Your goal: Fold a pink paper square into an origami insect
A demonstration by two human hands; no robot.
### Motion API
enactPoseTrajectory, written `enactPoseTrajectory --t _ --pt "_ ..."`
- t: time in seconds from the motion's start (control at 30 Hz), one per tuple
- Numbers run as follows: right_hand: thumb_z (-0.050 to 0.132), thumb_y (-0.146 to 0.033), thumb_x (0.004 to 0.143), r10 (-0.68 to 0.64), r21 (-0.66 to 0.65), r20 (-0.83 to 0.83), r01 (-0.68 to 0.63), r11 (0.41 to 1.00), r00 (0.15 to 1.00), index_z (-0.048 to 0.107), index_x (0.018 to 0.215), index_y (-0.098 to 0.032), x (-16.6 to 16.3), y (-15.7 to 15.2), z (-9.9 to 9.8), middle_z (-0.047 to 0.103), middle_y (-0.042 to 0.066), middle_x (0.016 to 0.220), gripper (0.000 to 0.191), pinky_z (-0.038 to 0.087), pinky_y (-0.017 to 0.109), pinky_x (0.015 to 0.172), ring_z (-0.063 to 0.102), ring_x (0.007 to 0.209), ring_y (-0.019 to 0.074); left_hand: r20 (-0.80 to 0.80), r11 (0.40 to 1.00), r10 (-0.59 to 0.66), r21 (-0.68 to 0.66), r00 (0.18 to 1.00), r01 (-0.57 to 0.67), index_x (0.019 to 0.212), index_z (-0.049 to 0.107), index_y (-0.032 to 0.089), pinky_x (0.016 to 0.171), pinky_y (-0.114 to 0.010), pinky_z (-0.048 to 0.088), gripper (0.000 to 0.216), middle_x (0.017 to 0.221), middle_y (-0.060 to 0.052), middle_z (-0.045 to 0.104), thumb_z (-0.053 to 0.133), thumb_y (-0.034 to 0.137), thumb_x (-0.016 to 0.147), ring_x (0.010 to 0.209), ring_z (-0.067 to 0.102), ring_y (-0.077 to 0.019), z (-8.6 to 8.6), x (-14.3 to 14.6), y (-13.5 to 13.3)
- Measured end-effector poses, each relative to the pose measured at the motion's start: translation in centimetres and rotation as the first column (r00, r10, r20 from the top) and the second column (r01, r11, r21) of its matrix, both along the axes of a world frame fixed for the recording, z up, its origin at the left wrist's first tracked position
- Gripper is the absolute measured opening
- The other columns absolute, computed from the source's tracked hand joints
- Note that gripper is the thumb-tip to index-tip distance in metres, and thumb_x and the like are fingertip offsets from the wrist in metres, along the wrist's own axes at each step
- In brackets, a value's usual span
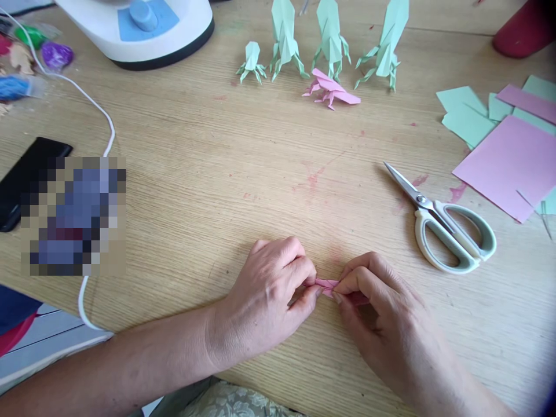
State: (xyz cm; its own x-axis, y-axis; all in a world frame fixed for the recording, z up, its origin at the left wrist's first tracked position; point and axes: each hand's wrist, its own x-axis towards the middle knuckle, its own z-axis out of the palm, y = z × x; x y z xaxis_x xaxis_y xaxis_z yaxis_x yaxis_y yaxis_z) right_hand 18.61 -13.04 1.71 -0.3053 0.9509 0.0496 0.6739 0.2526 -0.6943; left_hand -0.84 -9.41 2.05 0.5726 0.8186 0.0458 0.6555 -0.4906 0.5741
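Note:
A small piece of folded pink paper [326, 286] is pinched between my two hands near the table's front edge. My left hand [273, 289] grips its left end between thumb and forefinger. On the other side, my right hand [382, 313] pinches it with thumb and fingertips, and part of the paper shows beneath those fingers. Most of the folds are hidden by my fingers. Beyond my right hand lie scissors [443, 220] with pale grey-green handles, their blades pointing away to the left.
Several green folded-paper figures [284, 40] stand at the back, with a pink one [330, 90] before them. Pink and green paper sheets [512, 162] lie at right. A white appliance [160, 40], a cable [82, 95], a black case [26, 179] and a blurred-out object [78, 214] occupy the left.

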Motion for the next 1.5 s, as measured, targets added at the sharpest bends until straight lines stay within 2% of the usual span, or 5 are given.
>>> enactPoseTrajectory --t 0.4,0.53,0.67,1.03,1.5 --pt "0.050 -0.007 0.096 0.136 0.146 0.035 -0.139 0.979 0.990 0.064 0.102 -0.016 1.1 -0.7 -0.6 0.061 0.009 0.097 0.018 0.050 0.029 0.068 0.058 0.082 0.0164 -0.106 1.000 0.007 -0.006 0.994 -0.008 0.079 0.057 0.017 0.076 -0.034 0.033 0.016 0.084 -0.001 0.055 0.061 0.024 0.093 0.080 0.053 -0.0176 0.2 0.4 0.0" --pt "0.037 -0.008 0.101 0.356 0.278 0.171 -0.391 0.877 0.919 0.062 0.123 -0.005 2.7 -0.7 -0.2 0.064 0.018 0.116 0.033 0.053 0.036 0.081 0.062 0.097 0.0226 -0.111 1.000 -0.004 -0.008 0.994 0.004 0.080 0.058 0.017 0.078 -0.034 0.034 0.015 0.086 -0.001 0.056 0.062 0.024 0.092 0.082 0.053 -0.0177 0.2 0.3 0.1" --pt "0.032 -0.009 0.102 0.415 0.370 0.317 -0.514 0.774 0.853 0.061 0.126 0.002 3.4 -0.2 0.5 0.068 0.021 0.119 0.039 0.053 0.038 0.083 0.064 0.099 0.0251 -0.128 1.000 -0.009 -0.004 0.992 0.008 0.079 0.058 0.017 0.078 -0.034 0.035 0.015 0.085 -0.001 0.056 0.062 0.023 0.092 0.080 0.053 -0.0172 0.3 0.4 0.2" --pt "0.029 -0.006 0.101 0.380 0.390 0.252 -0.453 0.802 0.890 0.067 0.112 -0.002 3.1 0.1 0.2 0.072 0.015 0.106 0.041 0.058 0.032 0.076 0.067 0.088 0.0202 0.067 0.992 -0.113 -0.050 0.991 0.116 0.091 0.064 0.016 0.087 -0.030 0.040 0.014 0.093 -0.002 0.057 0.051 0.014 0.098 0.090 0.055 -0.0141 0.4 -1.9 0.5" --pt "0.032 -0.006 0.099 0.377 0.399 0.237 -0.443 0.803 0.895 0.068 0.113 -0.003 3.1 0.2 -0.1 0.072 0.017 0.109 0.039 0.060 0.033 0.076 0.067 0.092 0.0219 0.052 0.996 0.024 -0.084 0.998 -0.019 0.085 0.063 0.018 0.089 -0.033 0.040 0.014 0.093 -0.002 0.056 0.055 0.014 0.096 0.090 0.056 -0.0144 0.5 -1.1 -0.2"
